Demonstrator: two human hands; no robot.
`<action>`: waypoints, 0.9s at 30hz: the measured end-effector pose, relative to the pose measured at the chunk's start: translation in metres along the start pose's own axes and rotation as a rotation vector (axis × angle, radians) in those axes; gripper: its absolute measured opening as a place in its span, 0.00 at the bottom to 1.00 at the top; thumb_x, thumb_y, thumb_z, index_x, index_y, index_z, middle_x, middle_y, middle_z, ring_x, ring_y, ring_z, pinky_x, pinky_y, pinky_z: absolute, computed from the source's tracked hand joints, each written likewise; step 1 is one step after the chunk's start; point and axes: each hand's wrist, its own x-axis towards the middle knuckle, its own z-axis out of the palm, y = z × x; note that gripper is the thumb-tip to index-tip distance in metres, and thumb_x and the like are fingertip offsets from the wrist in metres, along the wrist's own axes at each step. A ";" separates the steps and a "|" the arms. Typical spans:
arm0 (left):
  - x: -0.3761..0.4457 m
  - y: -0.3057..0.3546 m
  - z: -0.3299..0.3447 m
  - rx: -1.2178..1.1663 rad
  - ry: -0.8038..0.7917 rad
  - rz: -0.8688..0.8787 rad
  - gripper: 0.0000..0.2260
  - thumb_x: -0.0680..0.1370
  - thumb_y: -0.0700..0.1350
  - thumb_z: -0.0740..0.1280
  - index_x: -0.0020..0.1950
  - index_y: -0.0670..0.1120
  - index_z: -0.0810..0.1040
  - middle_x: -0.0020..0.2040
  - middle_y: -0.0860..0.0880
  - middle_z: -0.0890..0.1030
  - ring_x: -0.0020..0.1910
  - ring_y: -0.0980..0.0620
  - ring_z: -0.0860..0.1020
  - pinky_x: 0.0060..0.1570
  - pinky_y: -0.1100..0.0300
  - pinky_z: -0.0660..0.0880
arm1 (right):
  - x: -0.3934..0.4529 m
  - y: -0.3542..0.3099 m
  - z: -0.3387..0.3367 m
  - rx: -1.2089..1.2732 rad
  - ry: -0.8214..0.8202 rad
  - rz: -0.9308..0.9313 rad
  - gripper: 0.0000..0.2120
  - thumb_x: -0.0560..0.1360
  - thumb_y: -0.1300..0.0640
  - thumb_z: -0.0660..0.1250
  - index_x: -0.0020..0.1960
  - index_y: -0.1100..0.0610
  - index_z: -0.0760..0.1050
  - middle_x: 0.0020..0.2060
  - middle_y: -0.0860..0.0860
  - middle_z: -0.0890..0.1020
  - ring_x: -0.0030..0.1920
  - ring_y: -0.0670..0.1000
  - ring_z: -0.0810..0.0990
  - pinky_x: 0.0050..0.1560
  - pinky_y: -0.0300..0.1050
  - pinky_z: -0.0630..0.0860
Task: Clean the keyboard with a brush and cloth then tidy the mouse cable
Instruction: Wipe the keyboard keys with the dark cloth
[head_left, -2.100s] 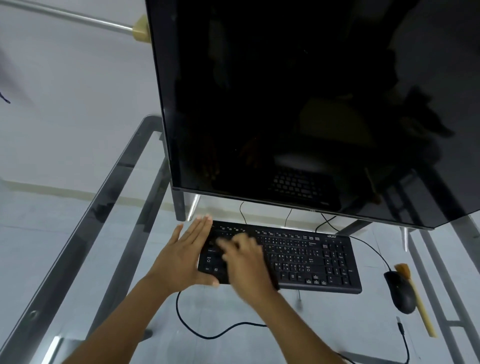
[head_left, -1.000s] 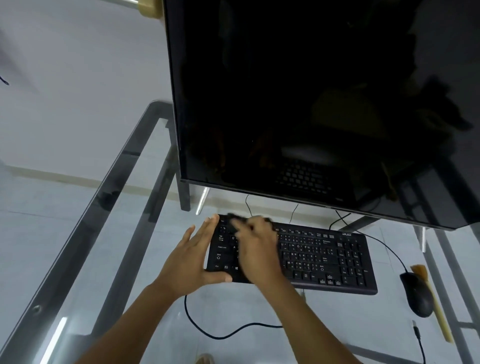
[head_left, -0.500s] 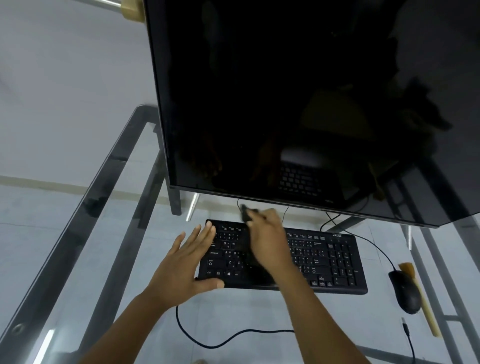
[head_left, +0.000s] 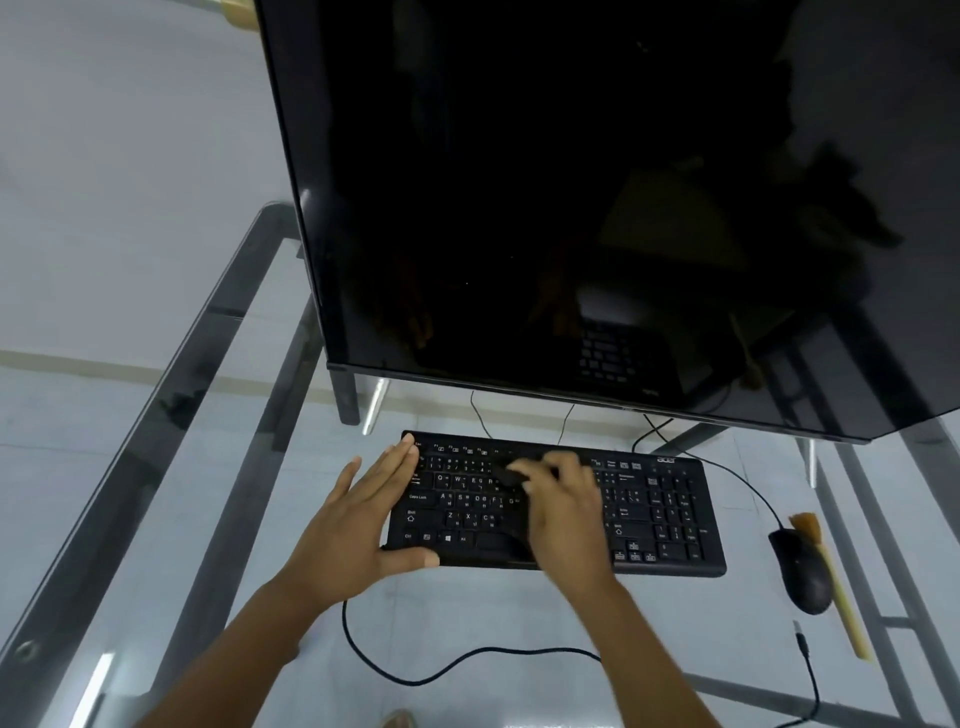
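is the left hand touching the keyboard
Touching. The head view shows the left hand braced on the keyboard's left end, fingertips at its top corner and thumb along its front edge.

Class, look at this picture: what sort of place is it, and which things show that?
Probably a computer workstation: a glass desk holds a dark monitor, a black keyboard and a wired mouse.

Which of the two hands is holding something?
The right hand, over the middle of the keyboard, grips a dark cloth. The left hand only braces the keyboard's left end, fingers straight.
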 end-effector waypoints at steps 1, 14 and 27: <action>-0.002 -0.001 0.000 0.003 0.004 -0.004 0.49 0.68 0.75 0.61 0.78 0.53 0.41 0.77 0.61 0.39 0.75 0.63 0.42 0.74 0.58 0.36 | -0.005 -0.015 0.007 -0.002 -0.004 -0.041 0.20 0.73 0.65 0.70 0.60 0.46 0.79 0.53 0.51 0.76 0.48 0.52 0.73 0.48 0.51 0.75; -0.002 -0.005 0.003 -0.028 -0.004 -0.011 0.50 0.67 0.74 0.63 0.78 0.51 0.45 0.78 0.60 0.42 0.76 0.60 0.44 0.74 0.56 0.39 | -0.038 -0.036 0.013 0.069 -0.189 -0.264 0.22 0.70 0.62 0.70 0.60 0.43 0.77 0.51 0.49 0.74 0.47 0.52 0.72 0.45 0.50 0.74; 0.005 0.009 0.003 -0.171 0.036 -0.031 0.53 0.65 0.70 0.69 0.78 0.54 0.41 0.77 0.61 0.51 0.76 0.63 0.50 0.74 0.61 0.39 | -0.013 -0.062 0.027 0.003 -0.184 -0.396 0.23 0.70 0.60 0.70 0.63 0.46 0.76 0.48 0.50 0.74 0.46 0.53 0.72 0.43 0.47 0.69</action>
